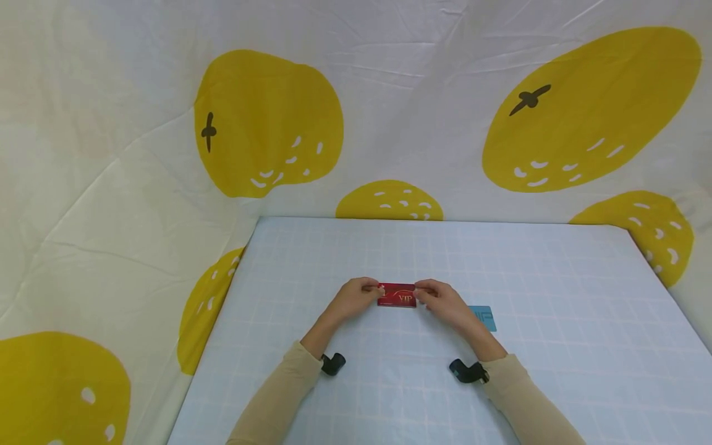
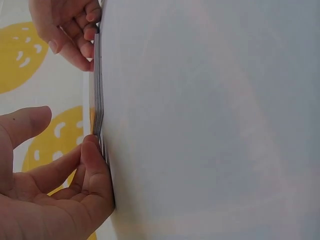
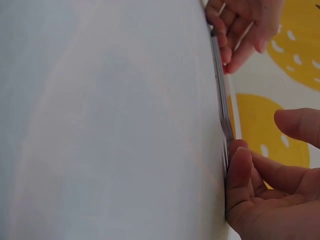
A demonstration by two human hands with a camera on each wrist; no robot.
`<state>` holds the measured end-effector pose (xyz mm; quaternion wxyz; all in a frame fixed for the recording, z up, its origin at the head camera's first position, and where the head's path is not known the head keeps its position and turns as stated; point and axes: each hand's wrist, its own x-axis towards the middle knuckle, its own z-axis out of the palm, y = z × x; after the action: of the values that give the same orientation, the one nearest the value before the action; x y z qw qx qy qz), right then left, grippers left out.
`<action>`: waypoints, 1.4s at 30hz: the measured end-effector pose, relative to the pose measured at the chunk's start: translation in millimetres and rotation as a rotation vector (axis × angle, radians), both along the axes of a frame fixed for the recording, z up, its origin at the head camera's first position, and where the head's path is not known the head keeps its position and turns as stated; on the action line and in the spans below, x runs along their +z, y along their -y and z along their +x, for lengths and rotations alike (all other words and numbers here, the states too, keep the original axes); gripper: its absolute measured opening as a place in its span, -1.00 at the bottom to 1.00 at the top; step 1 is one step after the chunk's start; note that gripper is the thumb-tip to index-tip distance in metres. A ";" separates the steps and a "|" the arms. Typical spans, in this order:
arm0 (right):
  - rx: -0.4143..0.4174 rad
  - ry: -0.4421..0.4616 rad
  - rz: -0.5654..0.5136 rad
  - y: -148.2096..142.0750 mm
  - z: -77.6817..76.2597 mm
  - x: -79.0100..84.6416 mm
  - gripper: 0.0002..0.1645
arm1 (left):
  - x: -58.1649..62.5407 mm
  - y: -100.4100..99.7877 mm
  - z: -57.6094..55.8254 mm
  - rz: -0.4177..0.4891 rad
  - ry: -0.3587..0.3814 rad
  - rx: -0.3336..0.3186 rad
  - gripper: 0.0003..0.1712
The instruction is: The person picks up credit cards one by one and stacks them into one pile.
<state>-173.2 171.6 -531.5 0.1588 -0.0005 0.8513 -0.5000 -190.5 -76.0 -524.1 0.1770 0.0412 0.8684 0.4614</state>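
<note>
A small stack of cards lies close over the table, its top one a red VIP card (image 1: pixel 397 295) with gold lettering. Both wrist views show the several thin layers of the stack (image 2: pixel 98 80) edge-on. My left hand (image 1: pixel 356 296) holds the stack's left end with curled fingertips. At the opposite end, my right hand (image 1: pixel 443 301) grips with bent fingers (image 3: pixel 241 167). Each thumb stands raised above the stack in its own wrist view. A blue card (image 1: pixel 484 317) lies on the table by my right wrist, partly hidden under the forearm.
A pale blue checked cloth covers the table (image 1: pixel 411 383). White fabric with yellow fruit prints (image 1: pixel 272 123) hangs behind the table and along its sides. Black cameras (image 1: pixel 334 364) are strapped to both wrists, close over the cloth.
</note>
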 end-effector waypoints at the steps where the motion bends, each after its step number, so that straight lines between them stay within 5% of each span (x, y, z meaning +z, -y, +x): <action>1: -0.005 0.001 -0.001 0.0 0.5 0.4 -0.44 | 0.0 0.5 0.5 0.001 -0.004 0.004 -0.49; 12: -0.023 -0.056 -0.064 -5.5 8.4 12.2 -0.52 | 9.4 3.6 10.8 0.058 -0.084 0.019 -0.51; 19: -0.014 -0.115 -0.076 -24.7 17.3 22.0 -0.51 | 19.5 -11.8 18.9 0.125 -0.080 -0.015 -0.46; 30: -0.046 -0.150 -0.038 -63.3 28.3 25.1 -0.43 | 22.8 -56.4 27.0 0.171 -0.148 -0.120 -0.48; 42: -0.088 -0.178 0.159 -112.4 36.4 22.4 -0.44 | 14.4 -121.4 31.3 0.037 -0.145 -0.263 -0.47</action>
<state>-136.8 284.0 -509.1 0.0600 0.0048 0.8982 -0.4354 -159.1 45.4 -509.7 0.1719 0.1912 0.8575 0.4457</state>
